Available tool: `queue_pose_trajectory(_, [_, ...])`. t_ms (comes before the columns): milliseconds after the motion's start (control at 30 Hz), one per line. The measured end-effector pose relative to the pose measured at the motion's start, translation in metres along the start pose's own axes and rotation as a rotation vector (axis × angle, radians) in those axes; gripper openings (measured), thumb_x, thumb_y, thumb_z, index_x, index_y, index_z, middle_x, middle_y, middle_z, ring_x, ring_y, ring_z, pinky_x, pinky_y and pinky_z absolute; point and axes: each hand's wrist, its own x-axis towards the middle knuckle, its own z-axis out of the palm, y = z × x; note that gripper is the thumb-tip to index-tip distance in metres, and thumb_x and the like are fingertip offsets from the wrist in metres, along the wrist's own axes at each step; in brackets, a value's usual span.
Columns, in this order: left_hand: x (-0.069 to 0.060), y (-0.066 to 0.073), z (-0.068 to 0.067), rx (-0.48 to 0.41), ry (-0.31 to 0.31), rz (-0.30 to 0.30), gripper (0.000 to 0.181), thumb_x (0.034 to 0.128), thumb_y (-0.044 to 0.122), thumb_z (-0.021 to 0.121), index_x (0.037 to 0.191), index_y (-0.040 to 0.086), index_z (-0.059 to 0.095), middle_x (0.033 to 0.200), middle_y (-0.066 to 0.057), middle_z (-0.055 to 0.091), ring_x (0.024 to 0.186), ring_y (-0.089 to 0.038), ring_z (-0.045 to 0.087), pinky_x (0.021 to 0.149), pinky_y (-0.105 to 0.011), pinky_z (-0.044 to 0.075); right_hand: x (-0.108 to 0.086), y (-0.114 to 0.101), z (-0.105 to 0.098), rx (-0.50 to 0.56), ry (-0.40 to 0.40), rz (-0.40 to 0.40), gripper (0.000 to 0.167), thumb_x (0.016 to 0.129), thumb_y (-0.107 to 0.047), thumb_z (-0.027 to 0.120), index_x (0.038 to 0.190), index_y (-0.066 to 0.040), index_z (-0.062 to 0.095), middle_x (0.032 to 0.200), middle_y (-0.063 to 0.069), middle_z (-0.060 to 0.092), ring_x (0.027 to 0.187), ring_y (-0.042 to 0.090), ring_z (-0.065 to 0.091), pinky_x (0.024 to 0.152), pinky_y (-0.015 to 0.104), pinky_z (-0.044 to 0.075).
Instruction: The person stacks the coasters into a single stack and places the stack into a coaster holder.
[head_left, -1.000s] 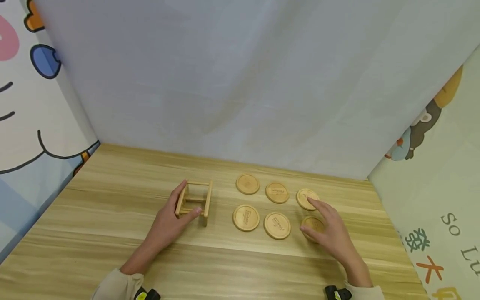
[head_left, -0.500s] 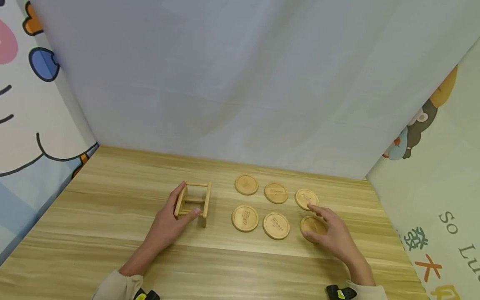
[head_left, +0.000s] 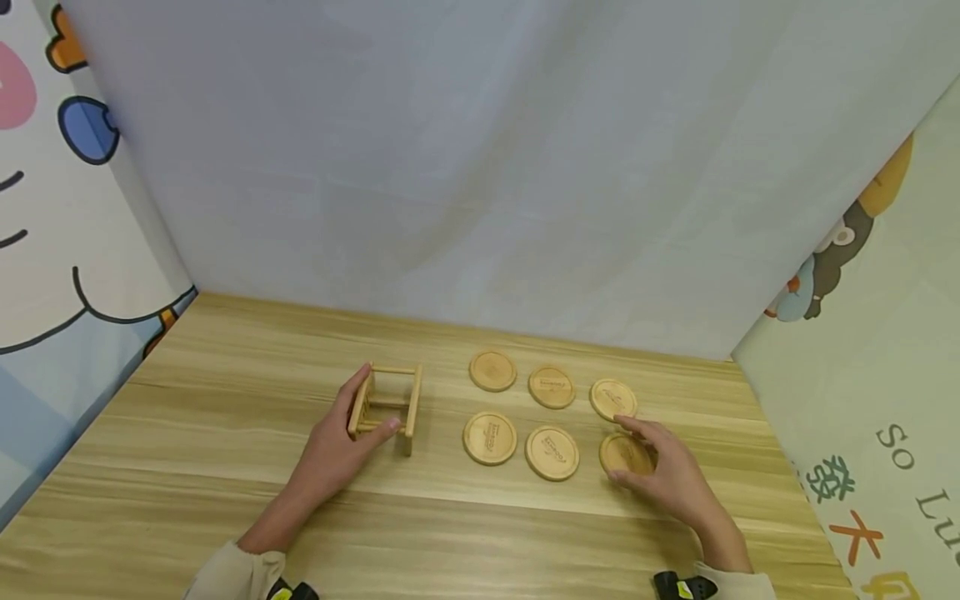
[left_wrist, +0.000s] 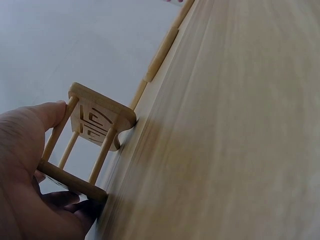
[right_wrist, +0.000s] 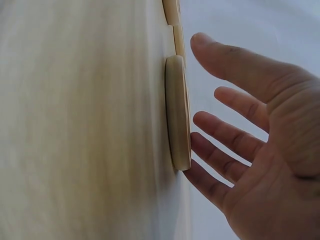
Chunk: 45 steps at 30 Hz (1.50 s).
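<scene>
My left hand [head_left: 337,446] grips a small wooden coaster holder [head_left: 386,408], its thumb over a rod and fingers round the far side panel. In the left wrist view the holder [left_wrist: 102,117] shows a panel with cut-out slots joined to another by rods. My right hand [head_left: 667,467] hovers with spread, loosely bent fingers above the front right coaster [head_left: 624,454]. The right wrist view shows that coaster [right_wrist: 176,115] flat on the table, with the thumb [right_wrist: 225,60] apart from it and the lower fingertips close to its edge. Whether they touch it, I cannot tell.
Several more round wooden coasters lie in two rows on the wood-grain table [head_left: 450,542], among them a back left one [head_left: 492,372] and a front left one [head_left: 490,438]. A pale cloth wall [head_left: 450,167] rises behind the table, with printed panels on both sides.
My right hand has shifted slightly toward the front, and more of the coaster under it shows. The left hand keeps its grip on the coaster holder.
</scene>
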Motion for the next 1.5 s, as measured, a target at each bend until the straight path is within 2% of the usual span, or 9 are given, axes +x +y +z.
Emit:
queue_pose_trajectory(233, [0.000,0.000,0.000,0.000,-0.005,0.000,0.092,0.1093,0.039,0.074,0.180,0.022,0.017,0.177,-0.028,0.031,0.153,-0.055,0.044,0.114,-0.073,0.045,-0.002,0.000,-0.002,0.019,-0.028,0.019,0.078,0.082,-0.014,0.101,0.151,-0.004,0.067,0.143,0.020,0.070,0.132,0.043,0.066,0.107,0.062,0.054])
queue_pose_trajectory(700, [0.000,0.000,0.000,-0.012,-0.012,-0.006,0.093,0.1092,0.040,0.074,0.180,0.024,0.017,0.178,-0.026,0.030,0.155,-0.054,0.042,0.114,-0.073,0.044,-0.003,0.004,-0.006,0.012,-0.075,0.026,0.080,0.081,-0.016,0.102,0.152,-0.004,0.066,0.147,0.021,0.068,0.139,0.047,0.061,0.111,0.063,0.050])
queue_pose_trajectory(800, [0.000,-0.001,0.000,-0.009,-0.010,-0.004,0.093,0.1093,0.040,0.074,0.180,0.024,0.017,0.178,-0.027,0.031,0.154,-0.054,0.044,0.114,-0.073,0.045,-0.003,0.007,-0.006,0.012,-0.078,0.022,0.080,0.081,-0.016,0.103,0.152,-0.005,0.067,0.147,0.020,0.068,0.139,0.047,0.062,0.111,0.060,0.051])
queue_pose_trajectory(967, [0.000,-0.001,0.000,-0.007,-0.009,0.002,0.092,0.1093,0.039,0.074,0.180,0.023,0.017,0.177,-0.027,0.031,0.154,-0.054,0.043,0.114,-0.073,0.045,-0.003,0.011,-0.006,0.011,-0.079,0.015,0.081,0.079,-0.014,0.103,0.151,-0.004,0.067,0.145,0.019,0.069,0.139,0.047,0.062,0.115,0.044,0.049])
queue_pose_trajectory(1033, [0.000,-0.001,0.000,-0.003,-0.008,0.000,0.093,0.1091,0.039,0.074,0.180,0.023,0.017,0.177,-0.027,0.032,0.154,-0.054,0.044,0.114,-0.073,0.045,-0.003,0.012,-0.006,0.007,-0.080,0.013,0.081,0.079,-0.013,0.103,0.150,-0.004,0.067,0.145,0.019,0.069,0.139,0.047,0.061,0.115,0.040,0.047])
queue_pose_trajectory(1367, [0.001,-0.002,0.000,0.010,-0.003,0.005,0.092,0.1093,0.040,0.074,0.180,0.024,0.018,0.177,-0.027,0.033,0.151,-0.054,0.048,0.112,-0.072,0.047,-0.001,0.011,-0.005,-0.004,-0.087,0.008,0.081,0.077,-0.012,0.104,0.150,-0.003,0.068,0.146,0.020,0.069,0.139,0.049,0.061,0.114,0.062,0.046])
queue_pose_trajectory(1500, [0.001,-0.002,0.001,0.019,0.000,0.005,0.092,0.1092,0.040,0.074,0.180,0.024,0.018,0.175,-0.026,0.036,0.148,-0.055,0.051,0.110,-0.072,0.048,-0.001,0.011,-0.005,-0.003,-0.091,0.002,0.082,0.077,-0.013,0.104,0.150,-0.002,0.068,0.147,0.021,0.069,0.140,0.049,0.060,0.114,0.062,0.045])
